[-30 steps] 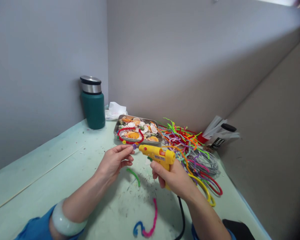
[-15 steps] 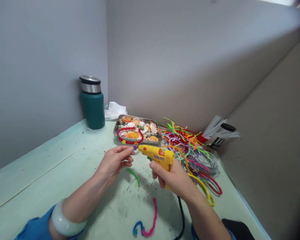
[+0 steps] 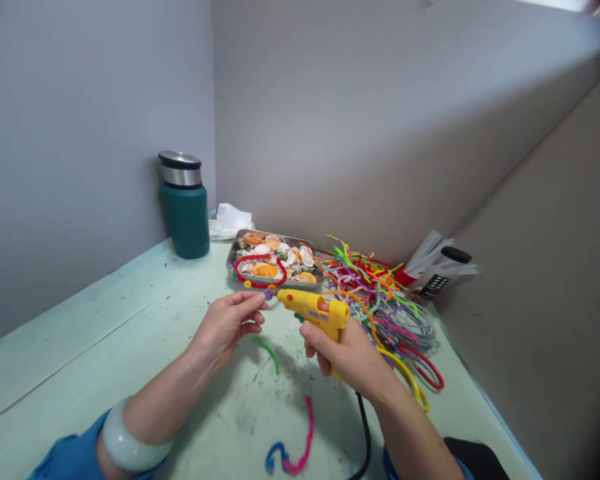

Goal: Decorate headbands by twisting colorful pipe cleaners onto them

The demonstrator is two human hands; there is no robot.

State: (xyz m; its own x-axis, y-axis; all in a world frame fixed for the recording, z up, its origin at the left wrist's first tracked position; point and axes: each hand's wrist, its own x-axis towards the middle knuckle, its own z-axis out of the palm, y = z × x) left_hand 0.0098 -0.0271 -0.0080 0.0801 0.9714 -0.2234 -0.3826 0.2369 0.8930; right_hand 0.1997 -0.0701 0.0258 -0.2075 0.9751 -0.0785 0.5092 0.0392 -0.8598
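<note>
A small purple piece (image 3: 269, 294), seemingly a bit of coiled pipe cleaner, is pinched between the thumb and finger of my left hand (image 3: 233, 319). My right hand (image 3: 343, 350) is wrapped round the handle of a yellow hot glue gun (image 3: 310, 305). Its nozzle points left, close to the purple piece; whether they touch I cannot tell. Just beyond lies a curved red pipe cleaner (image 3: 283, 270) with small coloured bits on it, overlapping the front of a metal tray (image 3: 300, 285). A short green pipe cleaner (image 3: 267, 352) rests on the table below my hands.
Loose pipe cleaners (image 3: 365, 283) and coiled grey wire (image 3: 417, 327) heap at the right. A green bottle (image 3: 185, 213) stands back left beside white tissue (image 3: 233, 217). A black cord (image 3: 365, 433) trails toward me near a pink-and-blue pipe cleaner (image 3: 307, 440). Walls close in behind.
Almost nothing differs. My left hand has shifted very slightly left with the purple piece; the glue gun stays beside it.
</note>
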